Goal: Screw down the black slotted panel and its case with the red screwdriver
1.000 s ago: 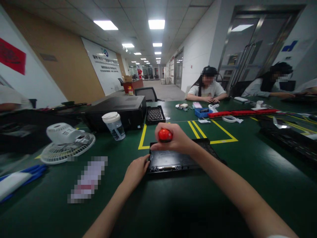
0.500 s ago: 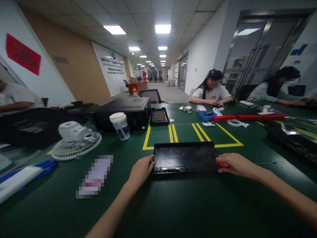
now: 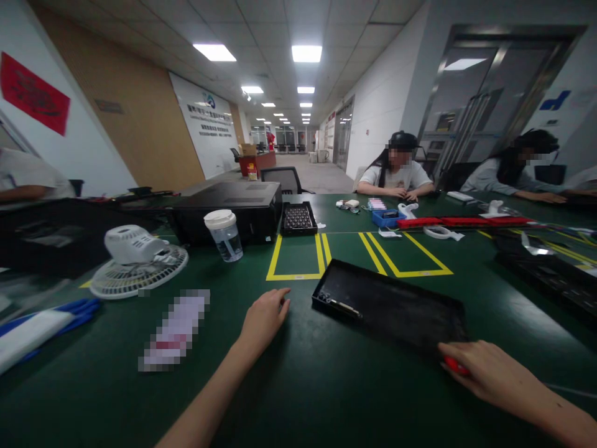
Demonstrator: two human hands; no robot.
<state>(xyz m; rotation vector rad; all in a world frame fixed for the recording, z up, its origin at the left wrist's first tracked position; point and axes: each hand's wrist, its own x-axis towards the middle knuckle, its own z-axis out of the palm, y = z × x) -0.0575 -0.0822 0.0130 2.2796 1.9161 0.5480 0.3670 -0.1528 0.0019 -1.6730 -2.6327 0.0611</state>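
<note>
A flat black panel (image 3: 387, 303) lies slanted on the green table (image 3: 326, 386), its near right corner toward me. My right hand (image 3: 485, 373) rests at that corner, fingers closed round a red-handled tool (image 3: 454, 366) of which only a sliver shows. My left hand (image 3: 263, 318) lies on the table left of the panel, fingers loosely extended, holding nothing and apart from the panel.
A black computer case (image 3: 228, 211), a clear cup with a white lid (image 3: 224, 235), a white desk fan lying down (image 3: 135, 261), a black tray of small parts (image 3: 297, 218) and yellow tape rectangles (image 3: 293, 255) lie beyond. Other people sit at the far side and left.
My right hand left the top of the panel, moved to its right end and pulled it right and toward me, turning it askew. My left hand let go of the panel's left edge.
</note>
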